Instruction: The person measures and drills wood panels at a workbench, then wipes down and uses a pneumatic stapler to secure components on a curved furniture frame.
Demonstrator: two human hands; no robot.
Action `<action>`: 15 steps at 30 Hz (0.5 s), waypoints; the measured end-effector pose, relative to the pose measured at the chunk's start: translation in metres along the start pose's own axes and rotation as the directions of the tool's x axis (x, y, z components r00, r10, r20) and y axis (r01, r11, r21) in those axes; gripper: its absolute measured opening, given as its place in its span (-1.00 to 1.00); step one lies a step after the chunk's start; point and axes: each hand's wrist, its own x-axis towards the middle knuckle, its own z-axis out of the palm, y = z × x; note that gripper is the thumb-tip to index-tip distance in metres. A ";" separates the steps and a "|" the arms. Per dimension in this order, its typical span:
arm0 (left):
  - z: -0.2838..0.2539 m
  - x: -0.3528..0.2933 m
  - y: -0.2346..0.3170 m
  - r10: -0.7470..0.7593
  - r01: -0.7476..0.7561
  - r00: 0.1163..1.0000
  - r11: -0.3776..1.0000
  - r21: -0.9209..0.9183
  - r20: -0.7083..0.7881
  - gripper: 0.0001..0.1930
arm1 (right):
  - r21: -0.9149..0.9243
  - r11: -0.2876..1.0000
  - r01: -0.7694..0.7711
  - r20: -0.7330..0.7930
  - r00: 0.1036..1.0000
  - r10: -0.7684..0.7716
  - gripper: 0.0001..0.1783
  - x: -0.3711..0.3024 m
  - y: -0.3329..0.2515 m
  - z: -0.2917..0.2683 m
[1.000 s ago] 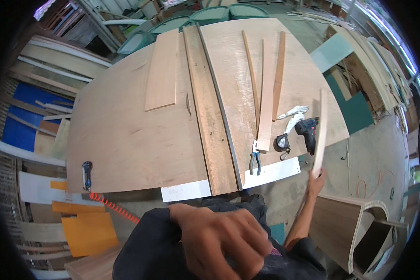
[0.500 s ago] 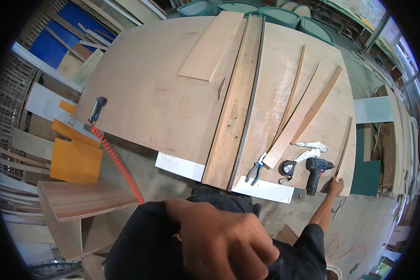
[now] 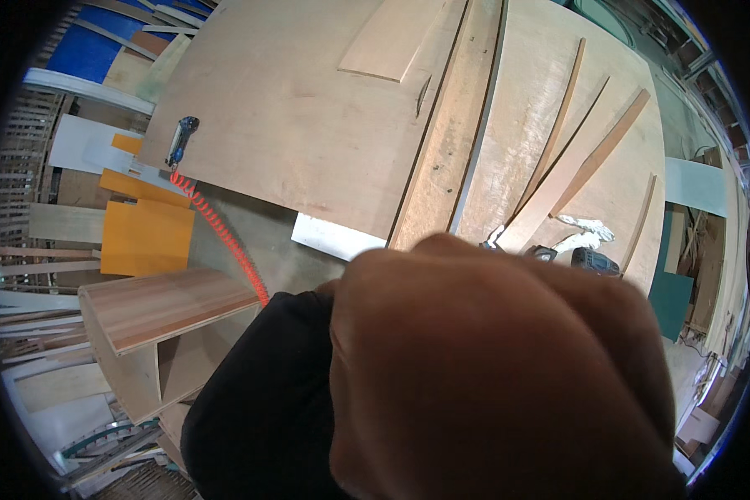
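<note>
Hands — one (image 3: 492,375) looms blurred, grip unclear — above a plywood worktable (image 3: 308,125) amid stacked boards (image 3: 142,242).

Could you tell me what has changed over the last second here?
The left hand has risen close to the camera, now blurred and hiding the lower right of the bench; the right hand, earlier at the thin strip, is no longer visible. The view swung, so the plywood sheets shifted up and right. The drill, cloth and air tool lie as before.
</note>
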 end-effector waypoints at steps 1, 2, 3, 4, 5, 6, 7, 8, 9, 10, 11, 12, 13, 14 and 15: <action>-0.005 -0.004 0.003 -0.011 0.011 1.000 1.000 -0.005 -0.019 -0.86 | 0.037 0.998 0.042 -0.010 0.999 -0.042 -0.38 -0.017 -0.018 -0.009; -0.009 -0.009 0.006 -0.018 0.017 0.999 1.000 -0.024 -0.028 -0.85 | 0.090 0.995 0.034 -0.005 0.999 -0.034 -0.43 -0.037 -0.037 -0.014; -0.011 -0.010 0.006 -0.030 0.030 0.999 0.999 -0.045 -0.015 -0.84 | 0.145 0.989 0.019 0.002 1.000 -0.020 -0.47 -0.059 -0.053 -0.018; -0.013 -0.009 0.006 -0.052 0.052 0.999 0.996 -0.079 0.000 -0.83 | 0.198 0.980 -0.013 0.023 1.000 0.009 -0.49 -0.082 -0.069 -0.023; -0.016 -0.010 0.008 -0.074 0.074 0.997 0.992 -0.105 0.009 -0.81 | 0.268 0.963 -0.042 0.049 0.998 0.030 -0.51 -0.102 -0.087 -0.027; -0.020 -0.011 0.010 -0.094 0.096 0.995 0.987 -0.131 0.021 -0.80 | 0.357 0.931 -0.074 0.086 0.995 0.046 -0.53 -0.118 -0.108 -0.031; -0.011 -0.027 0.016 -0.080 0.077 0.996 0.993 -0.091 -0.026 -0.79 | 0.464 0.881 -0.091 0.195 0.981 -0.002 -0.55 -0.131 -0.148 -0.026; -0.017 -0.013 0.008 -0.145 0.153 0.988 0.970 -0.189 0.060 -0.78 | 0.487 0.856 -0.172 0.190 0.978 0.089 -0.57 -0.159 -0.142 -0.036; -0.018 -0.012 0.005 -0.173 0.187 0.981 0.956 -0.227 0.083 -0.77 | 0.434 0.892 -0.125 0.195 0.980 0.042 -0.60 -0.174 -0.146 -0.034; -0.019 -0.011 0.006 -0.205 0.231 0.971 0.937 -0.261 0.123 -0.76 | 0.390 0.914 -0.109 0.245 0.970 0.011 -0.62 -0.187 -0.152 -0.026; -0.025 -0.016 0.008 -0.223 0.258 0.964 0.912 -0.320 0.142 -0.75 | 0.400 0.900 -0.172 0.319 0.947 0.039 -0.65 -0.198 -0.162 -0.023; -0.026 -0.023 0.010 -0.241 0.282 0.958 0.889 -0.360 0.157 -0.74 | 0.396 0.904 -0.163 0.367 0.930 0.007 -0.68 -0.207 -0.178 -0.021; -0.023 -0.026 0.013 -0.254 0.308 0.950 0.864 -0.397 0.183 -0.73 | 0.496 0.848 -0.188 0.401 0.916 -0.032 -0.68 -0.218 -0.200 -0.024; -0.019 -0.028 0.016 -0.266 0.329 0.942 0.843 -0.425 0.203 -0.72 | 0.443 0.887 -0.132 0.427 0.901 -0.079 -0.68 -0.224 -0.216 -0.024; -0.018 -0.032 0.012 -0.282 0.364 0.929 0.805 -0.468 0.239 -0.71 | 0.410 0.904 -0.123 0.444 0.893 -0.080 -0.68 -0.229 -0.225 -0.026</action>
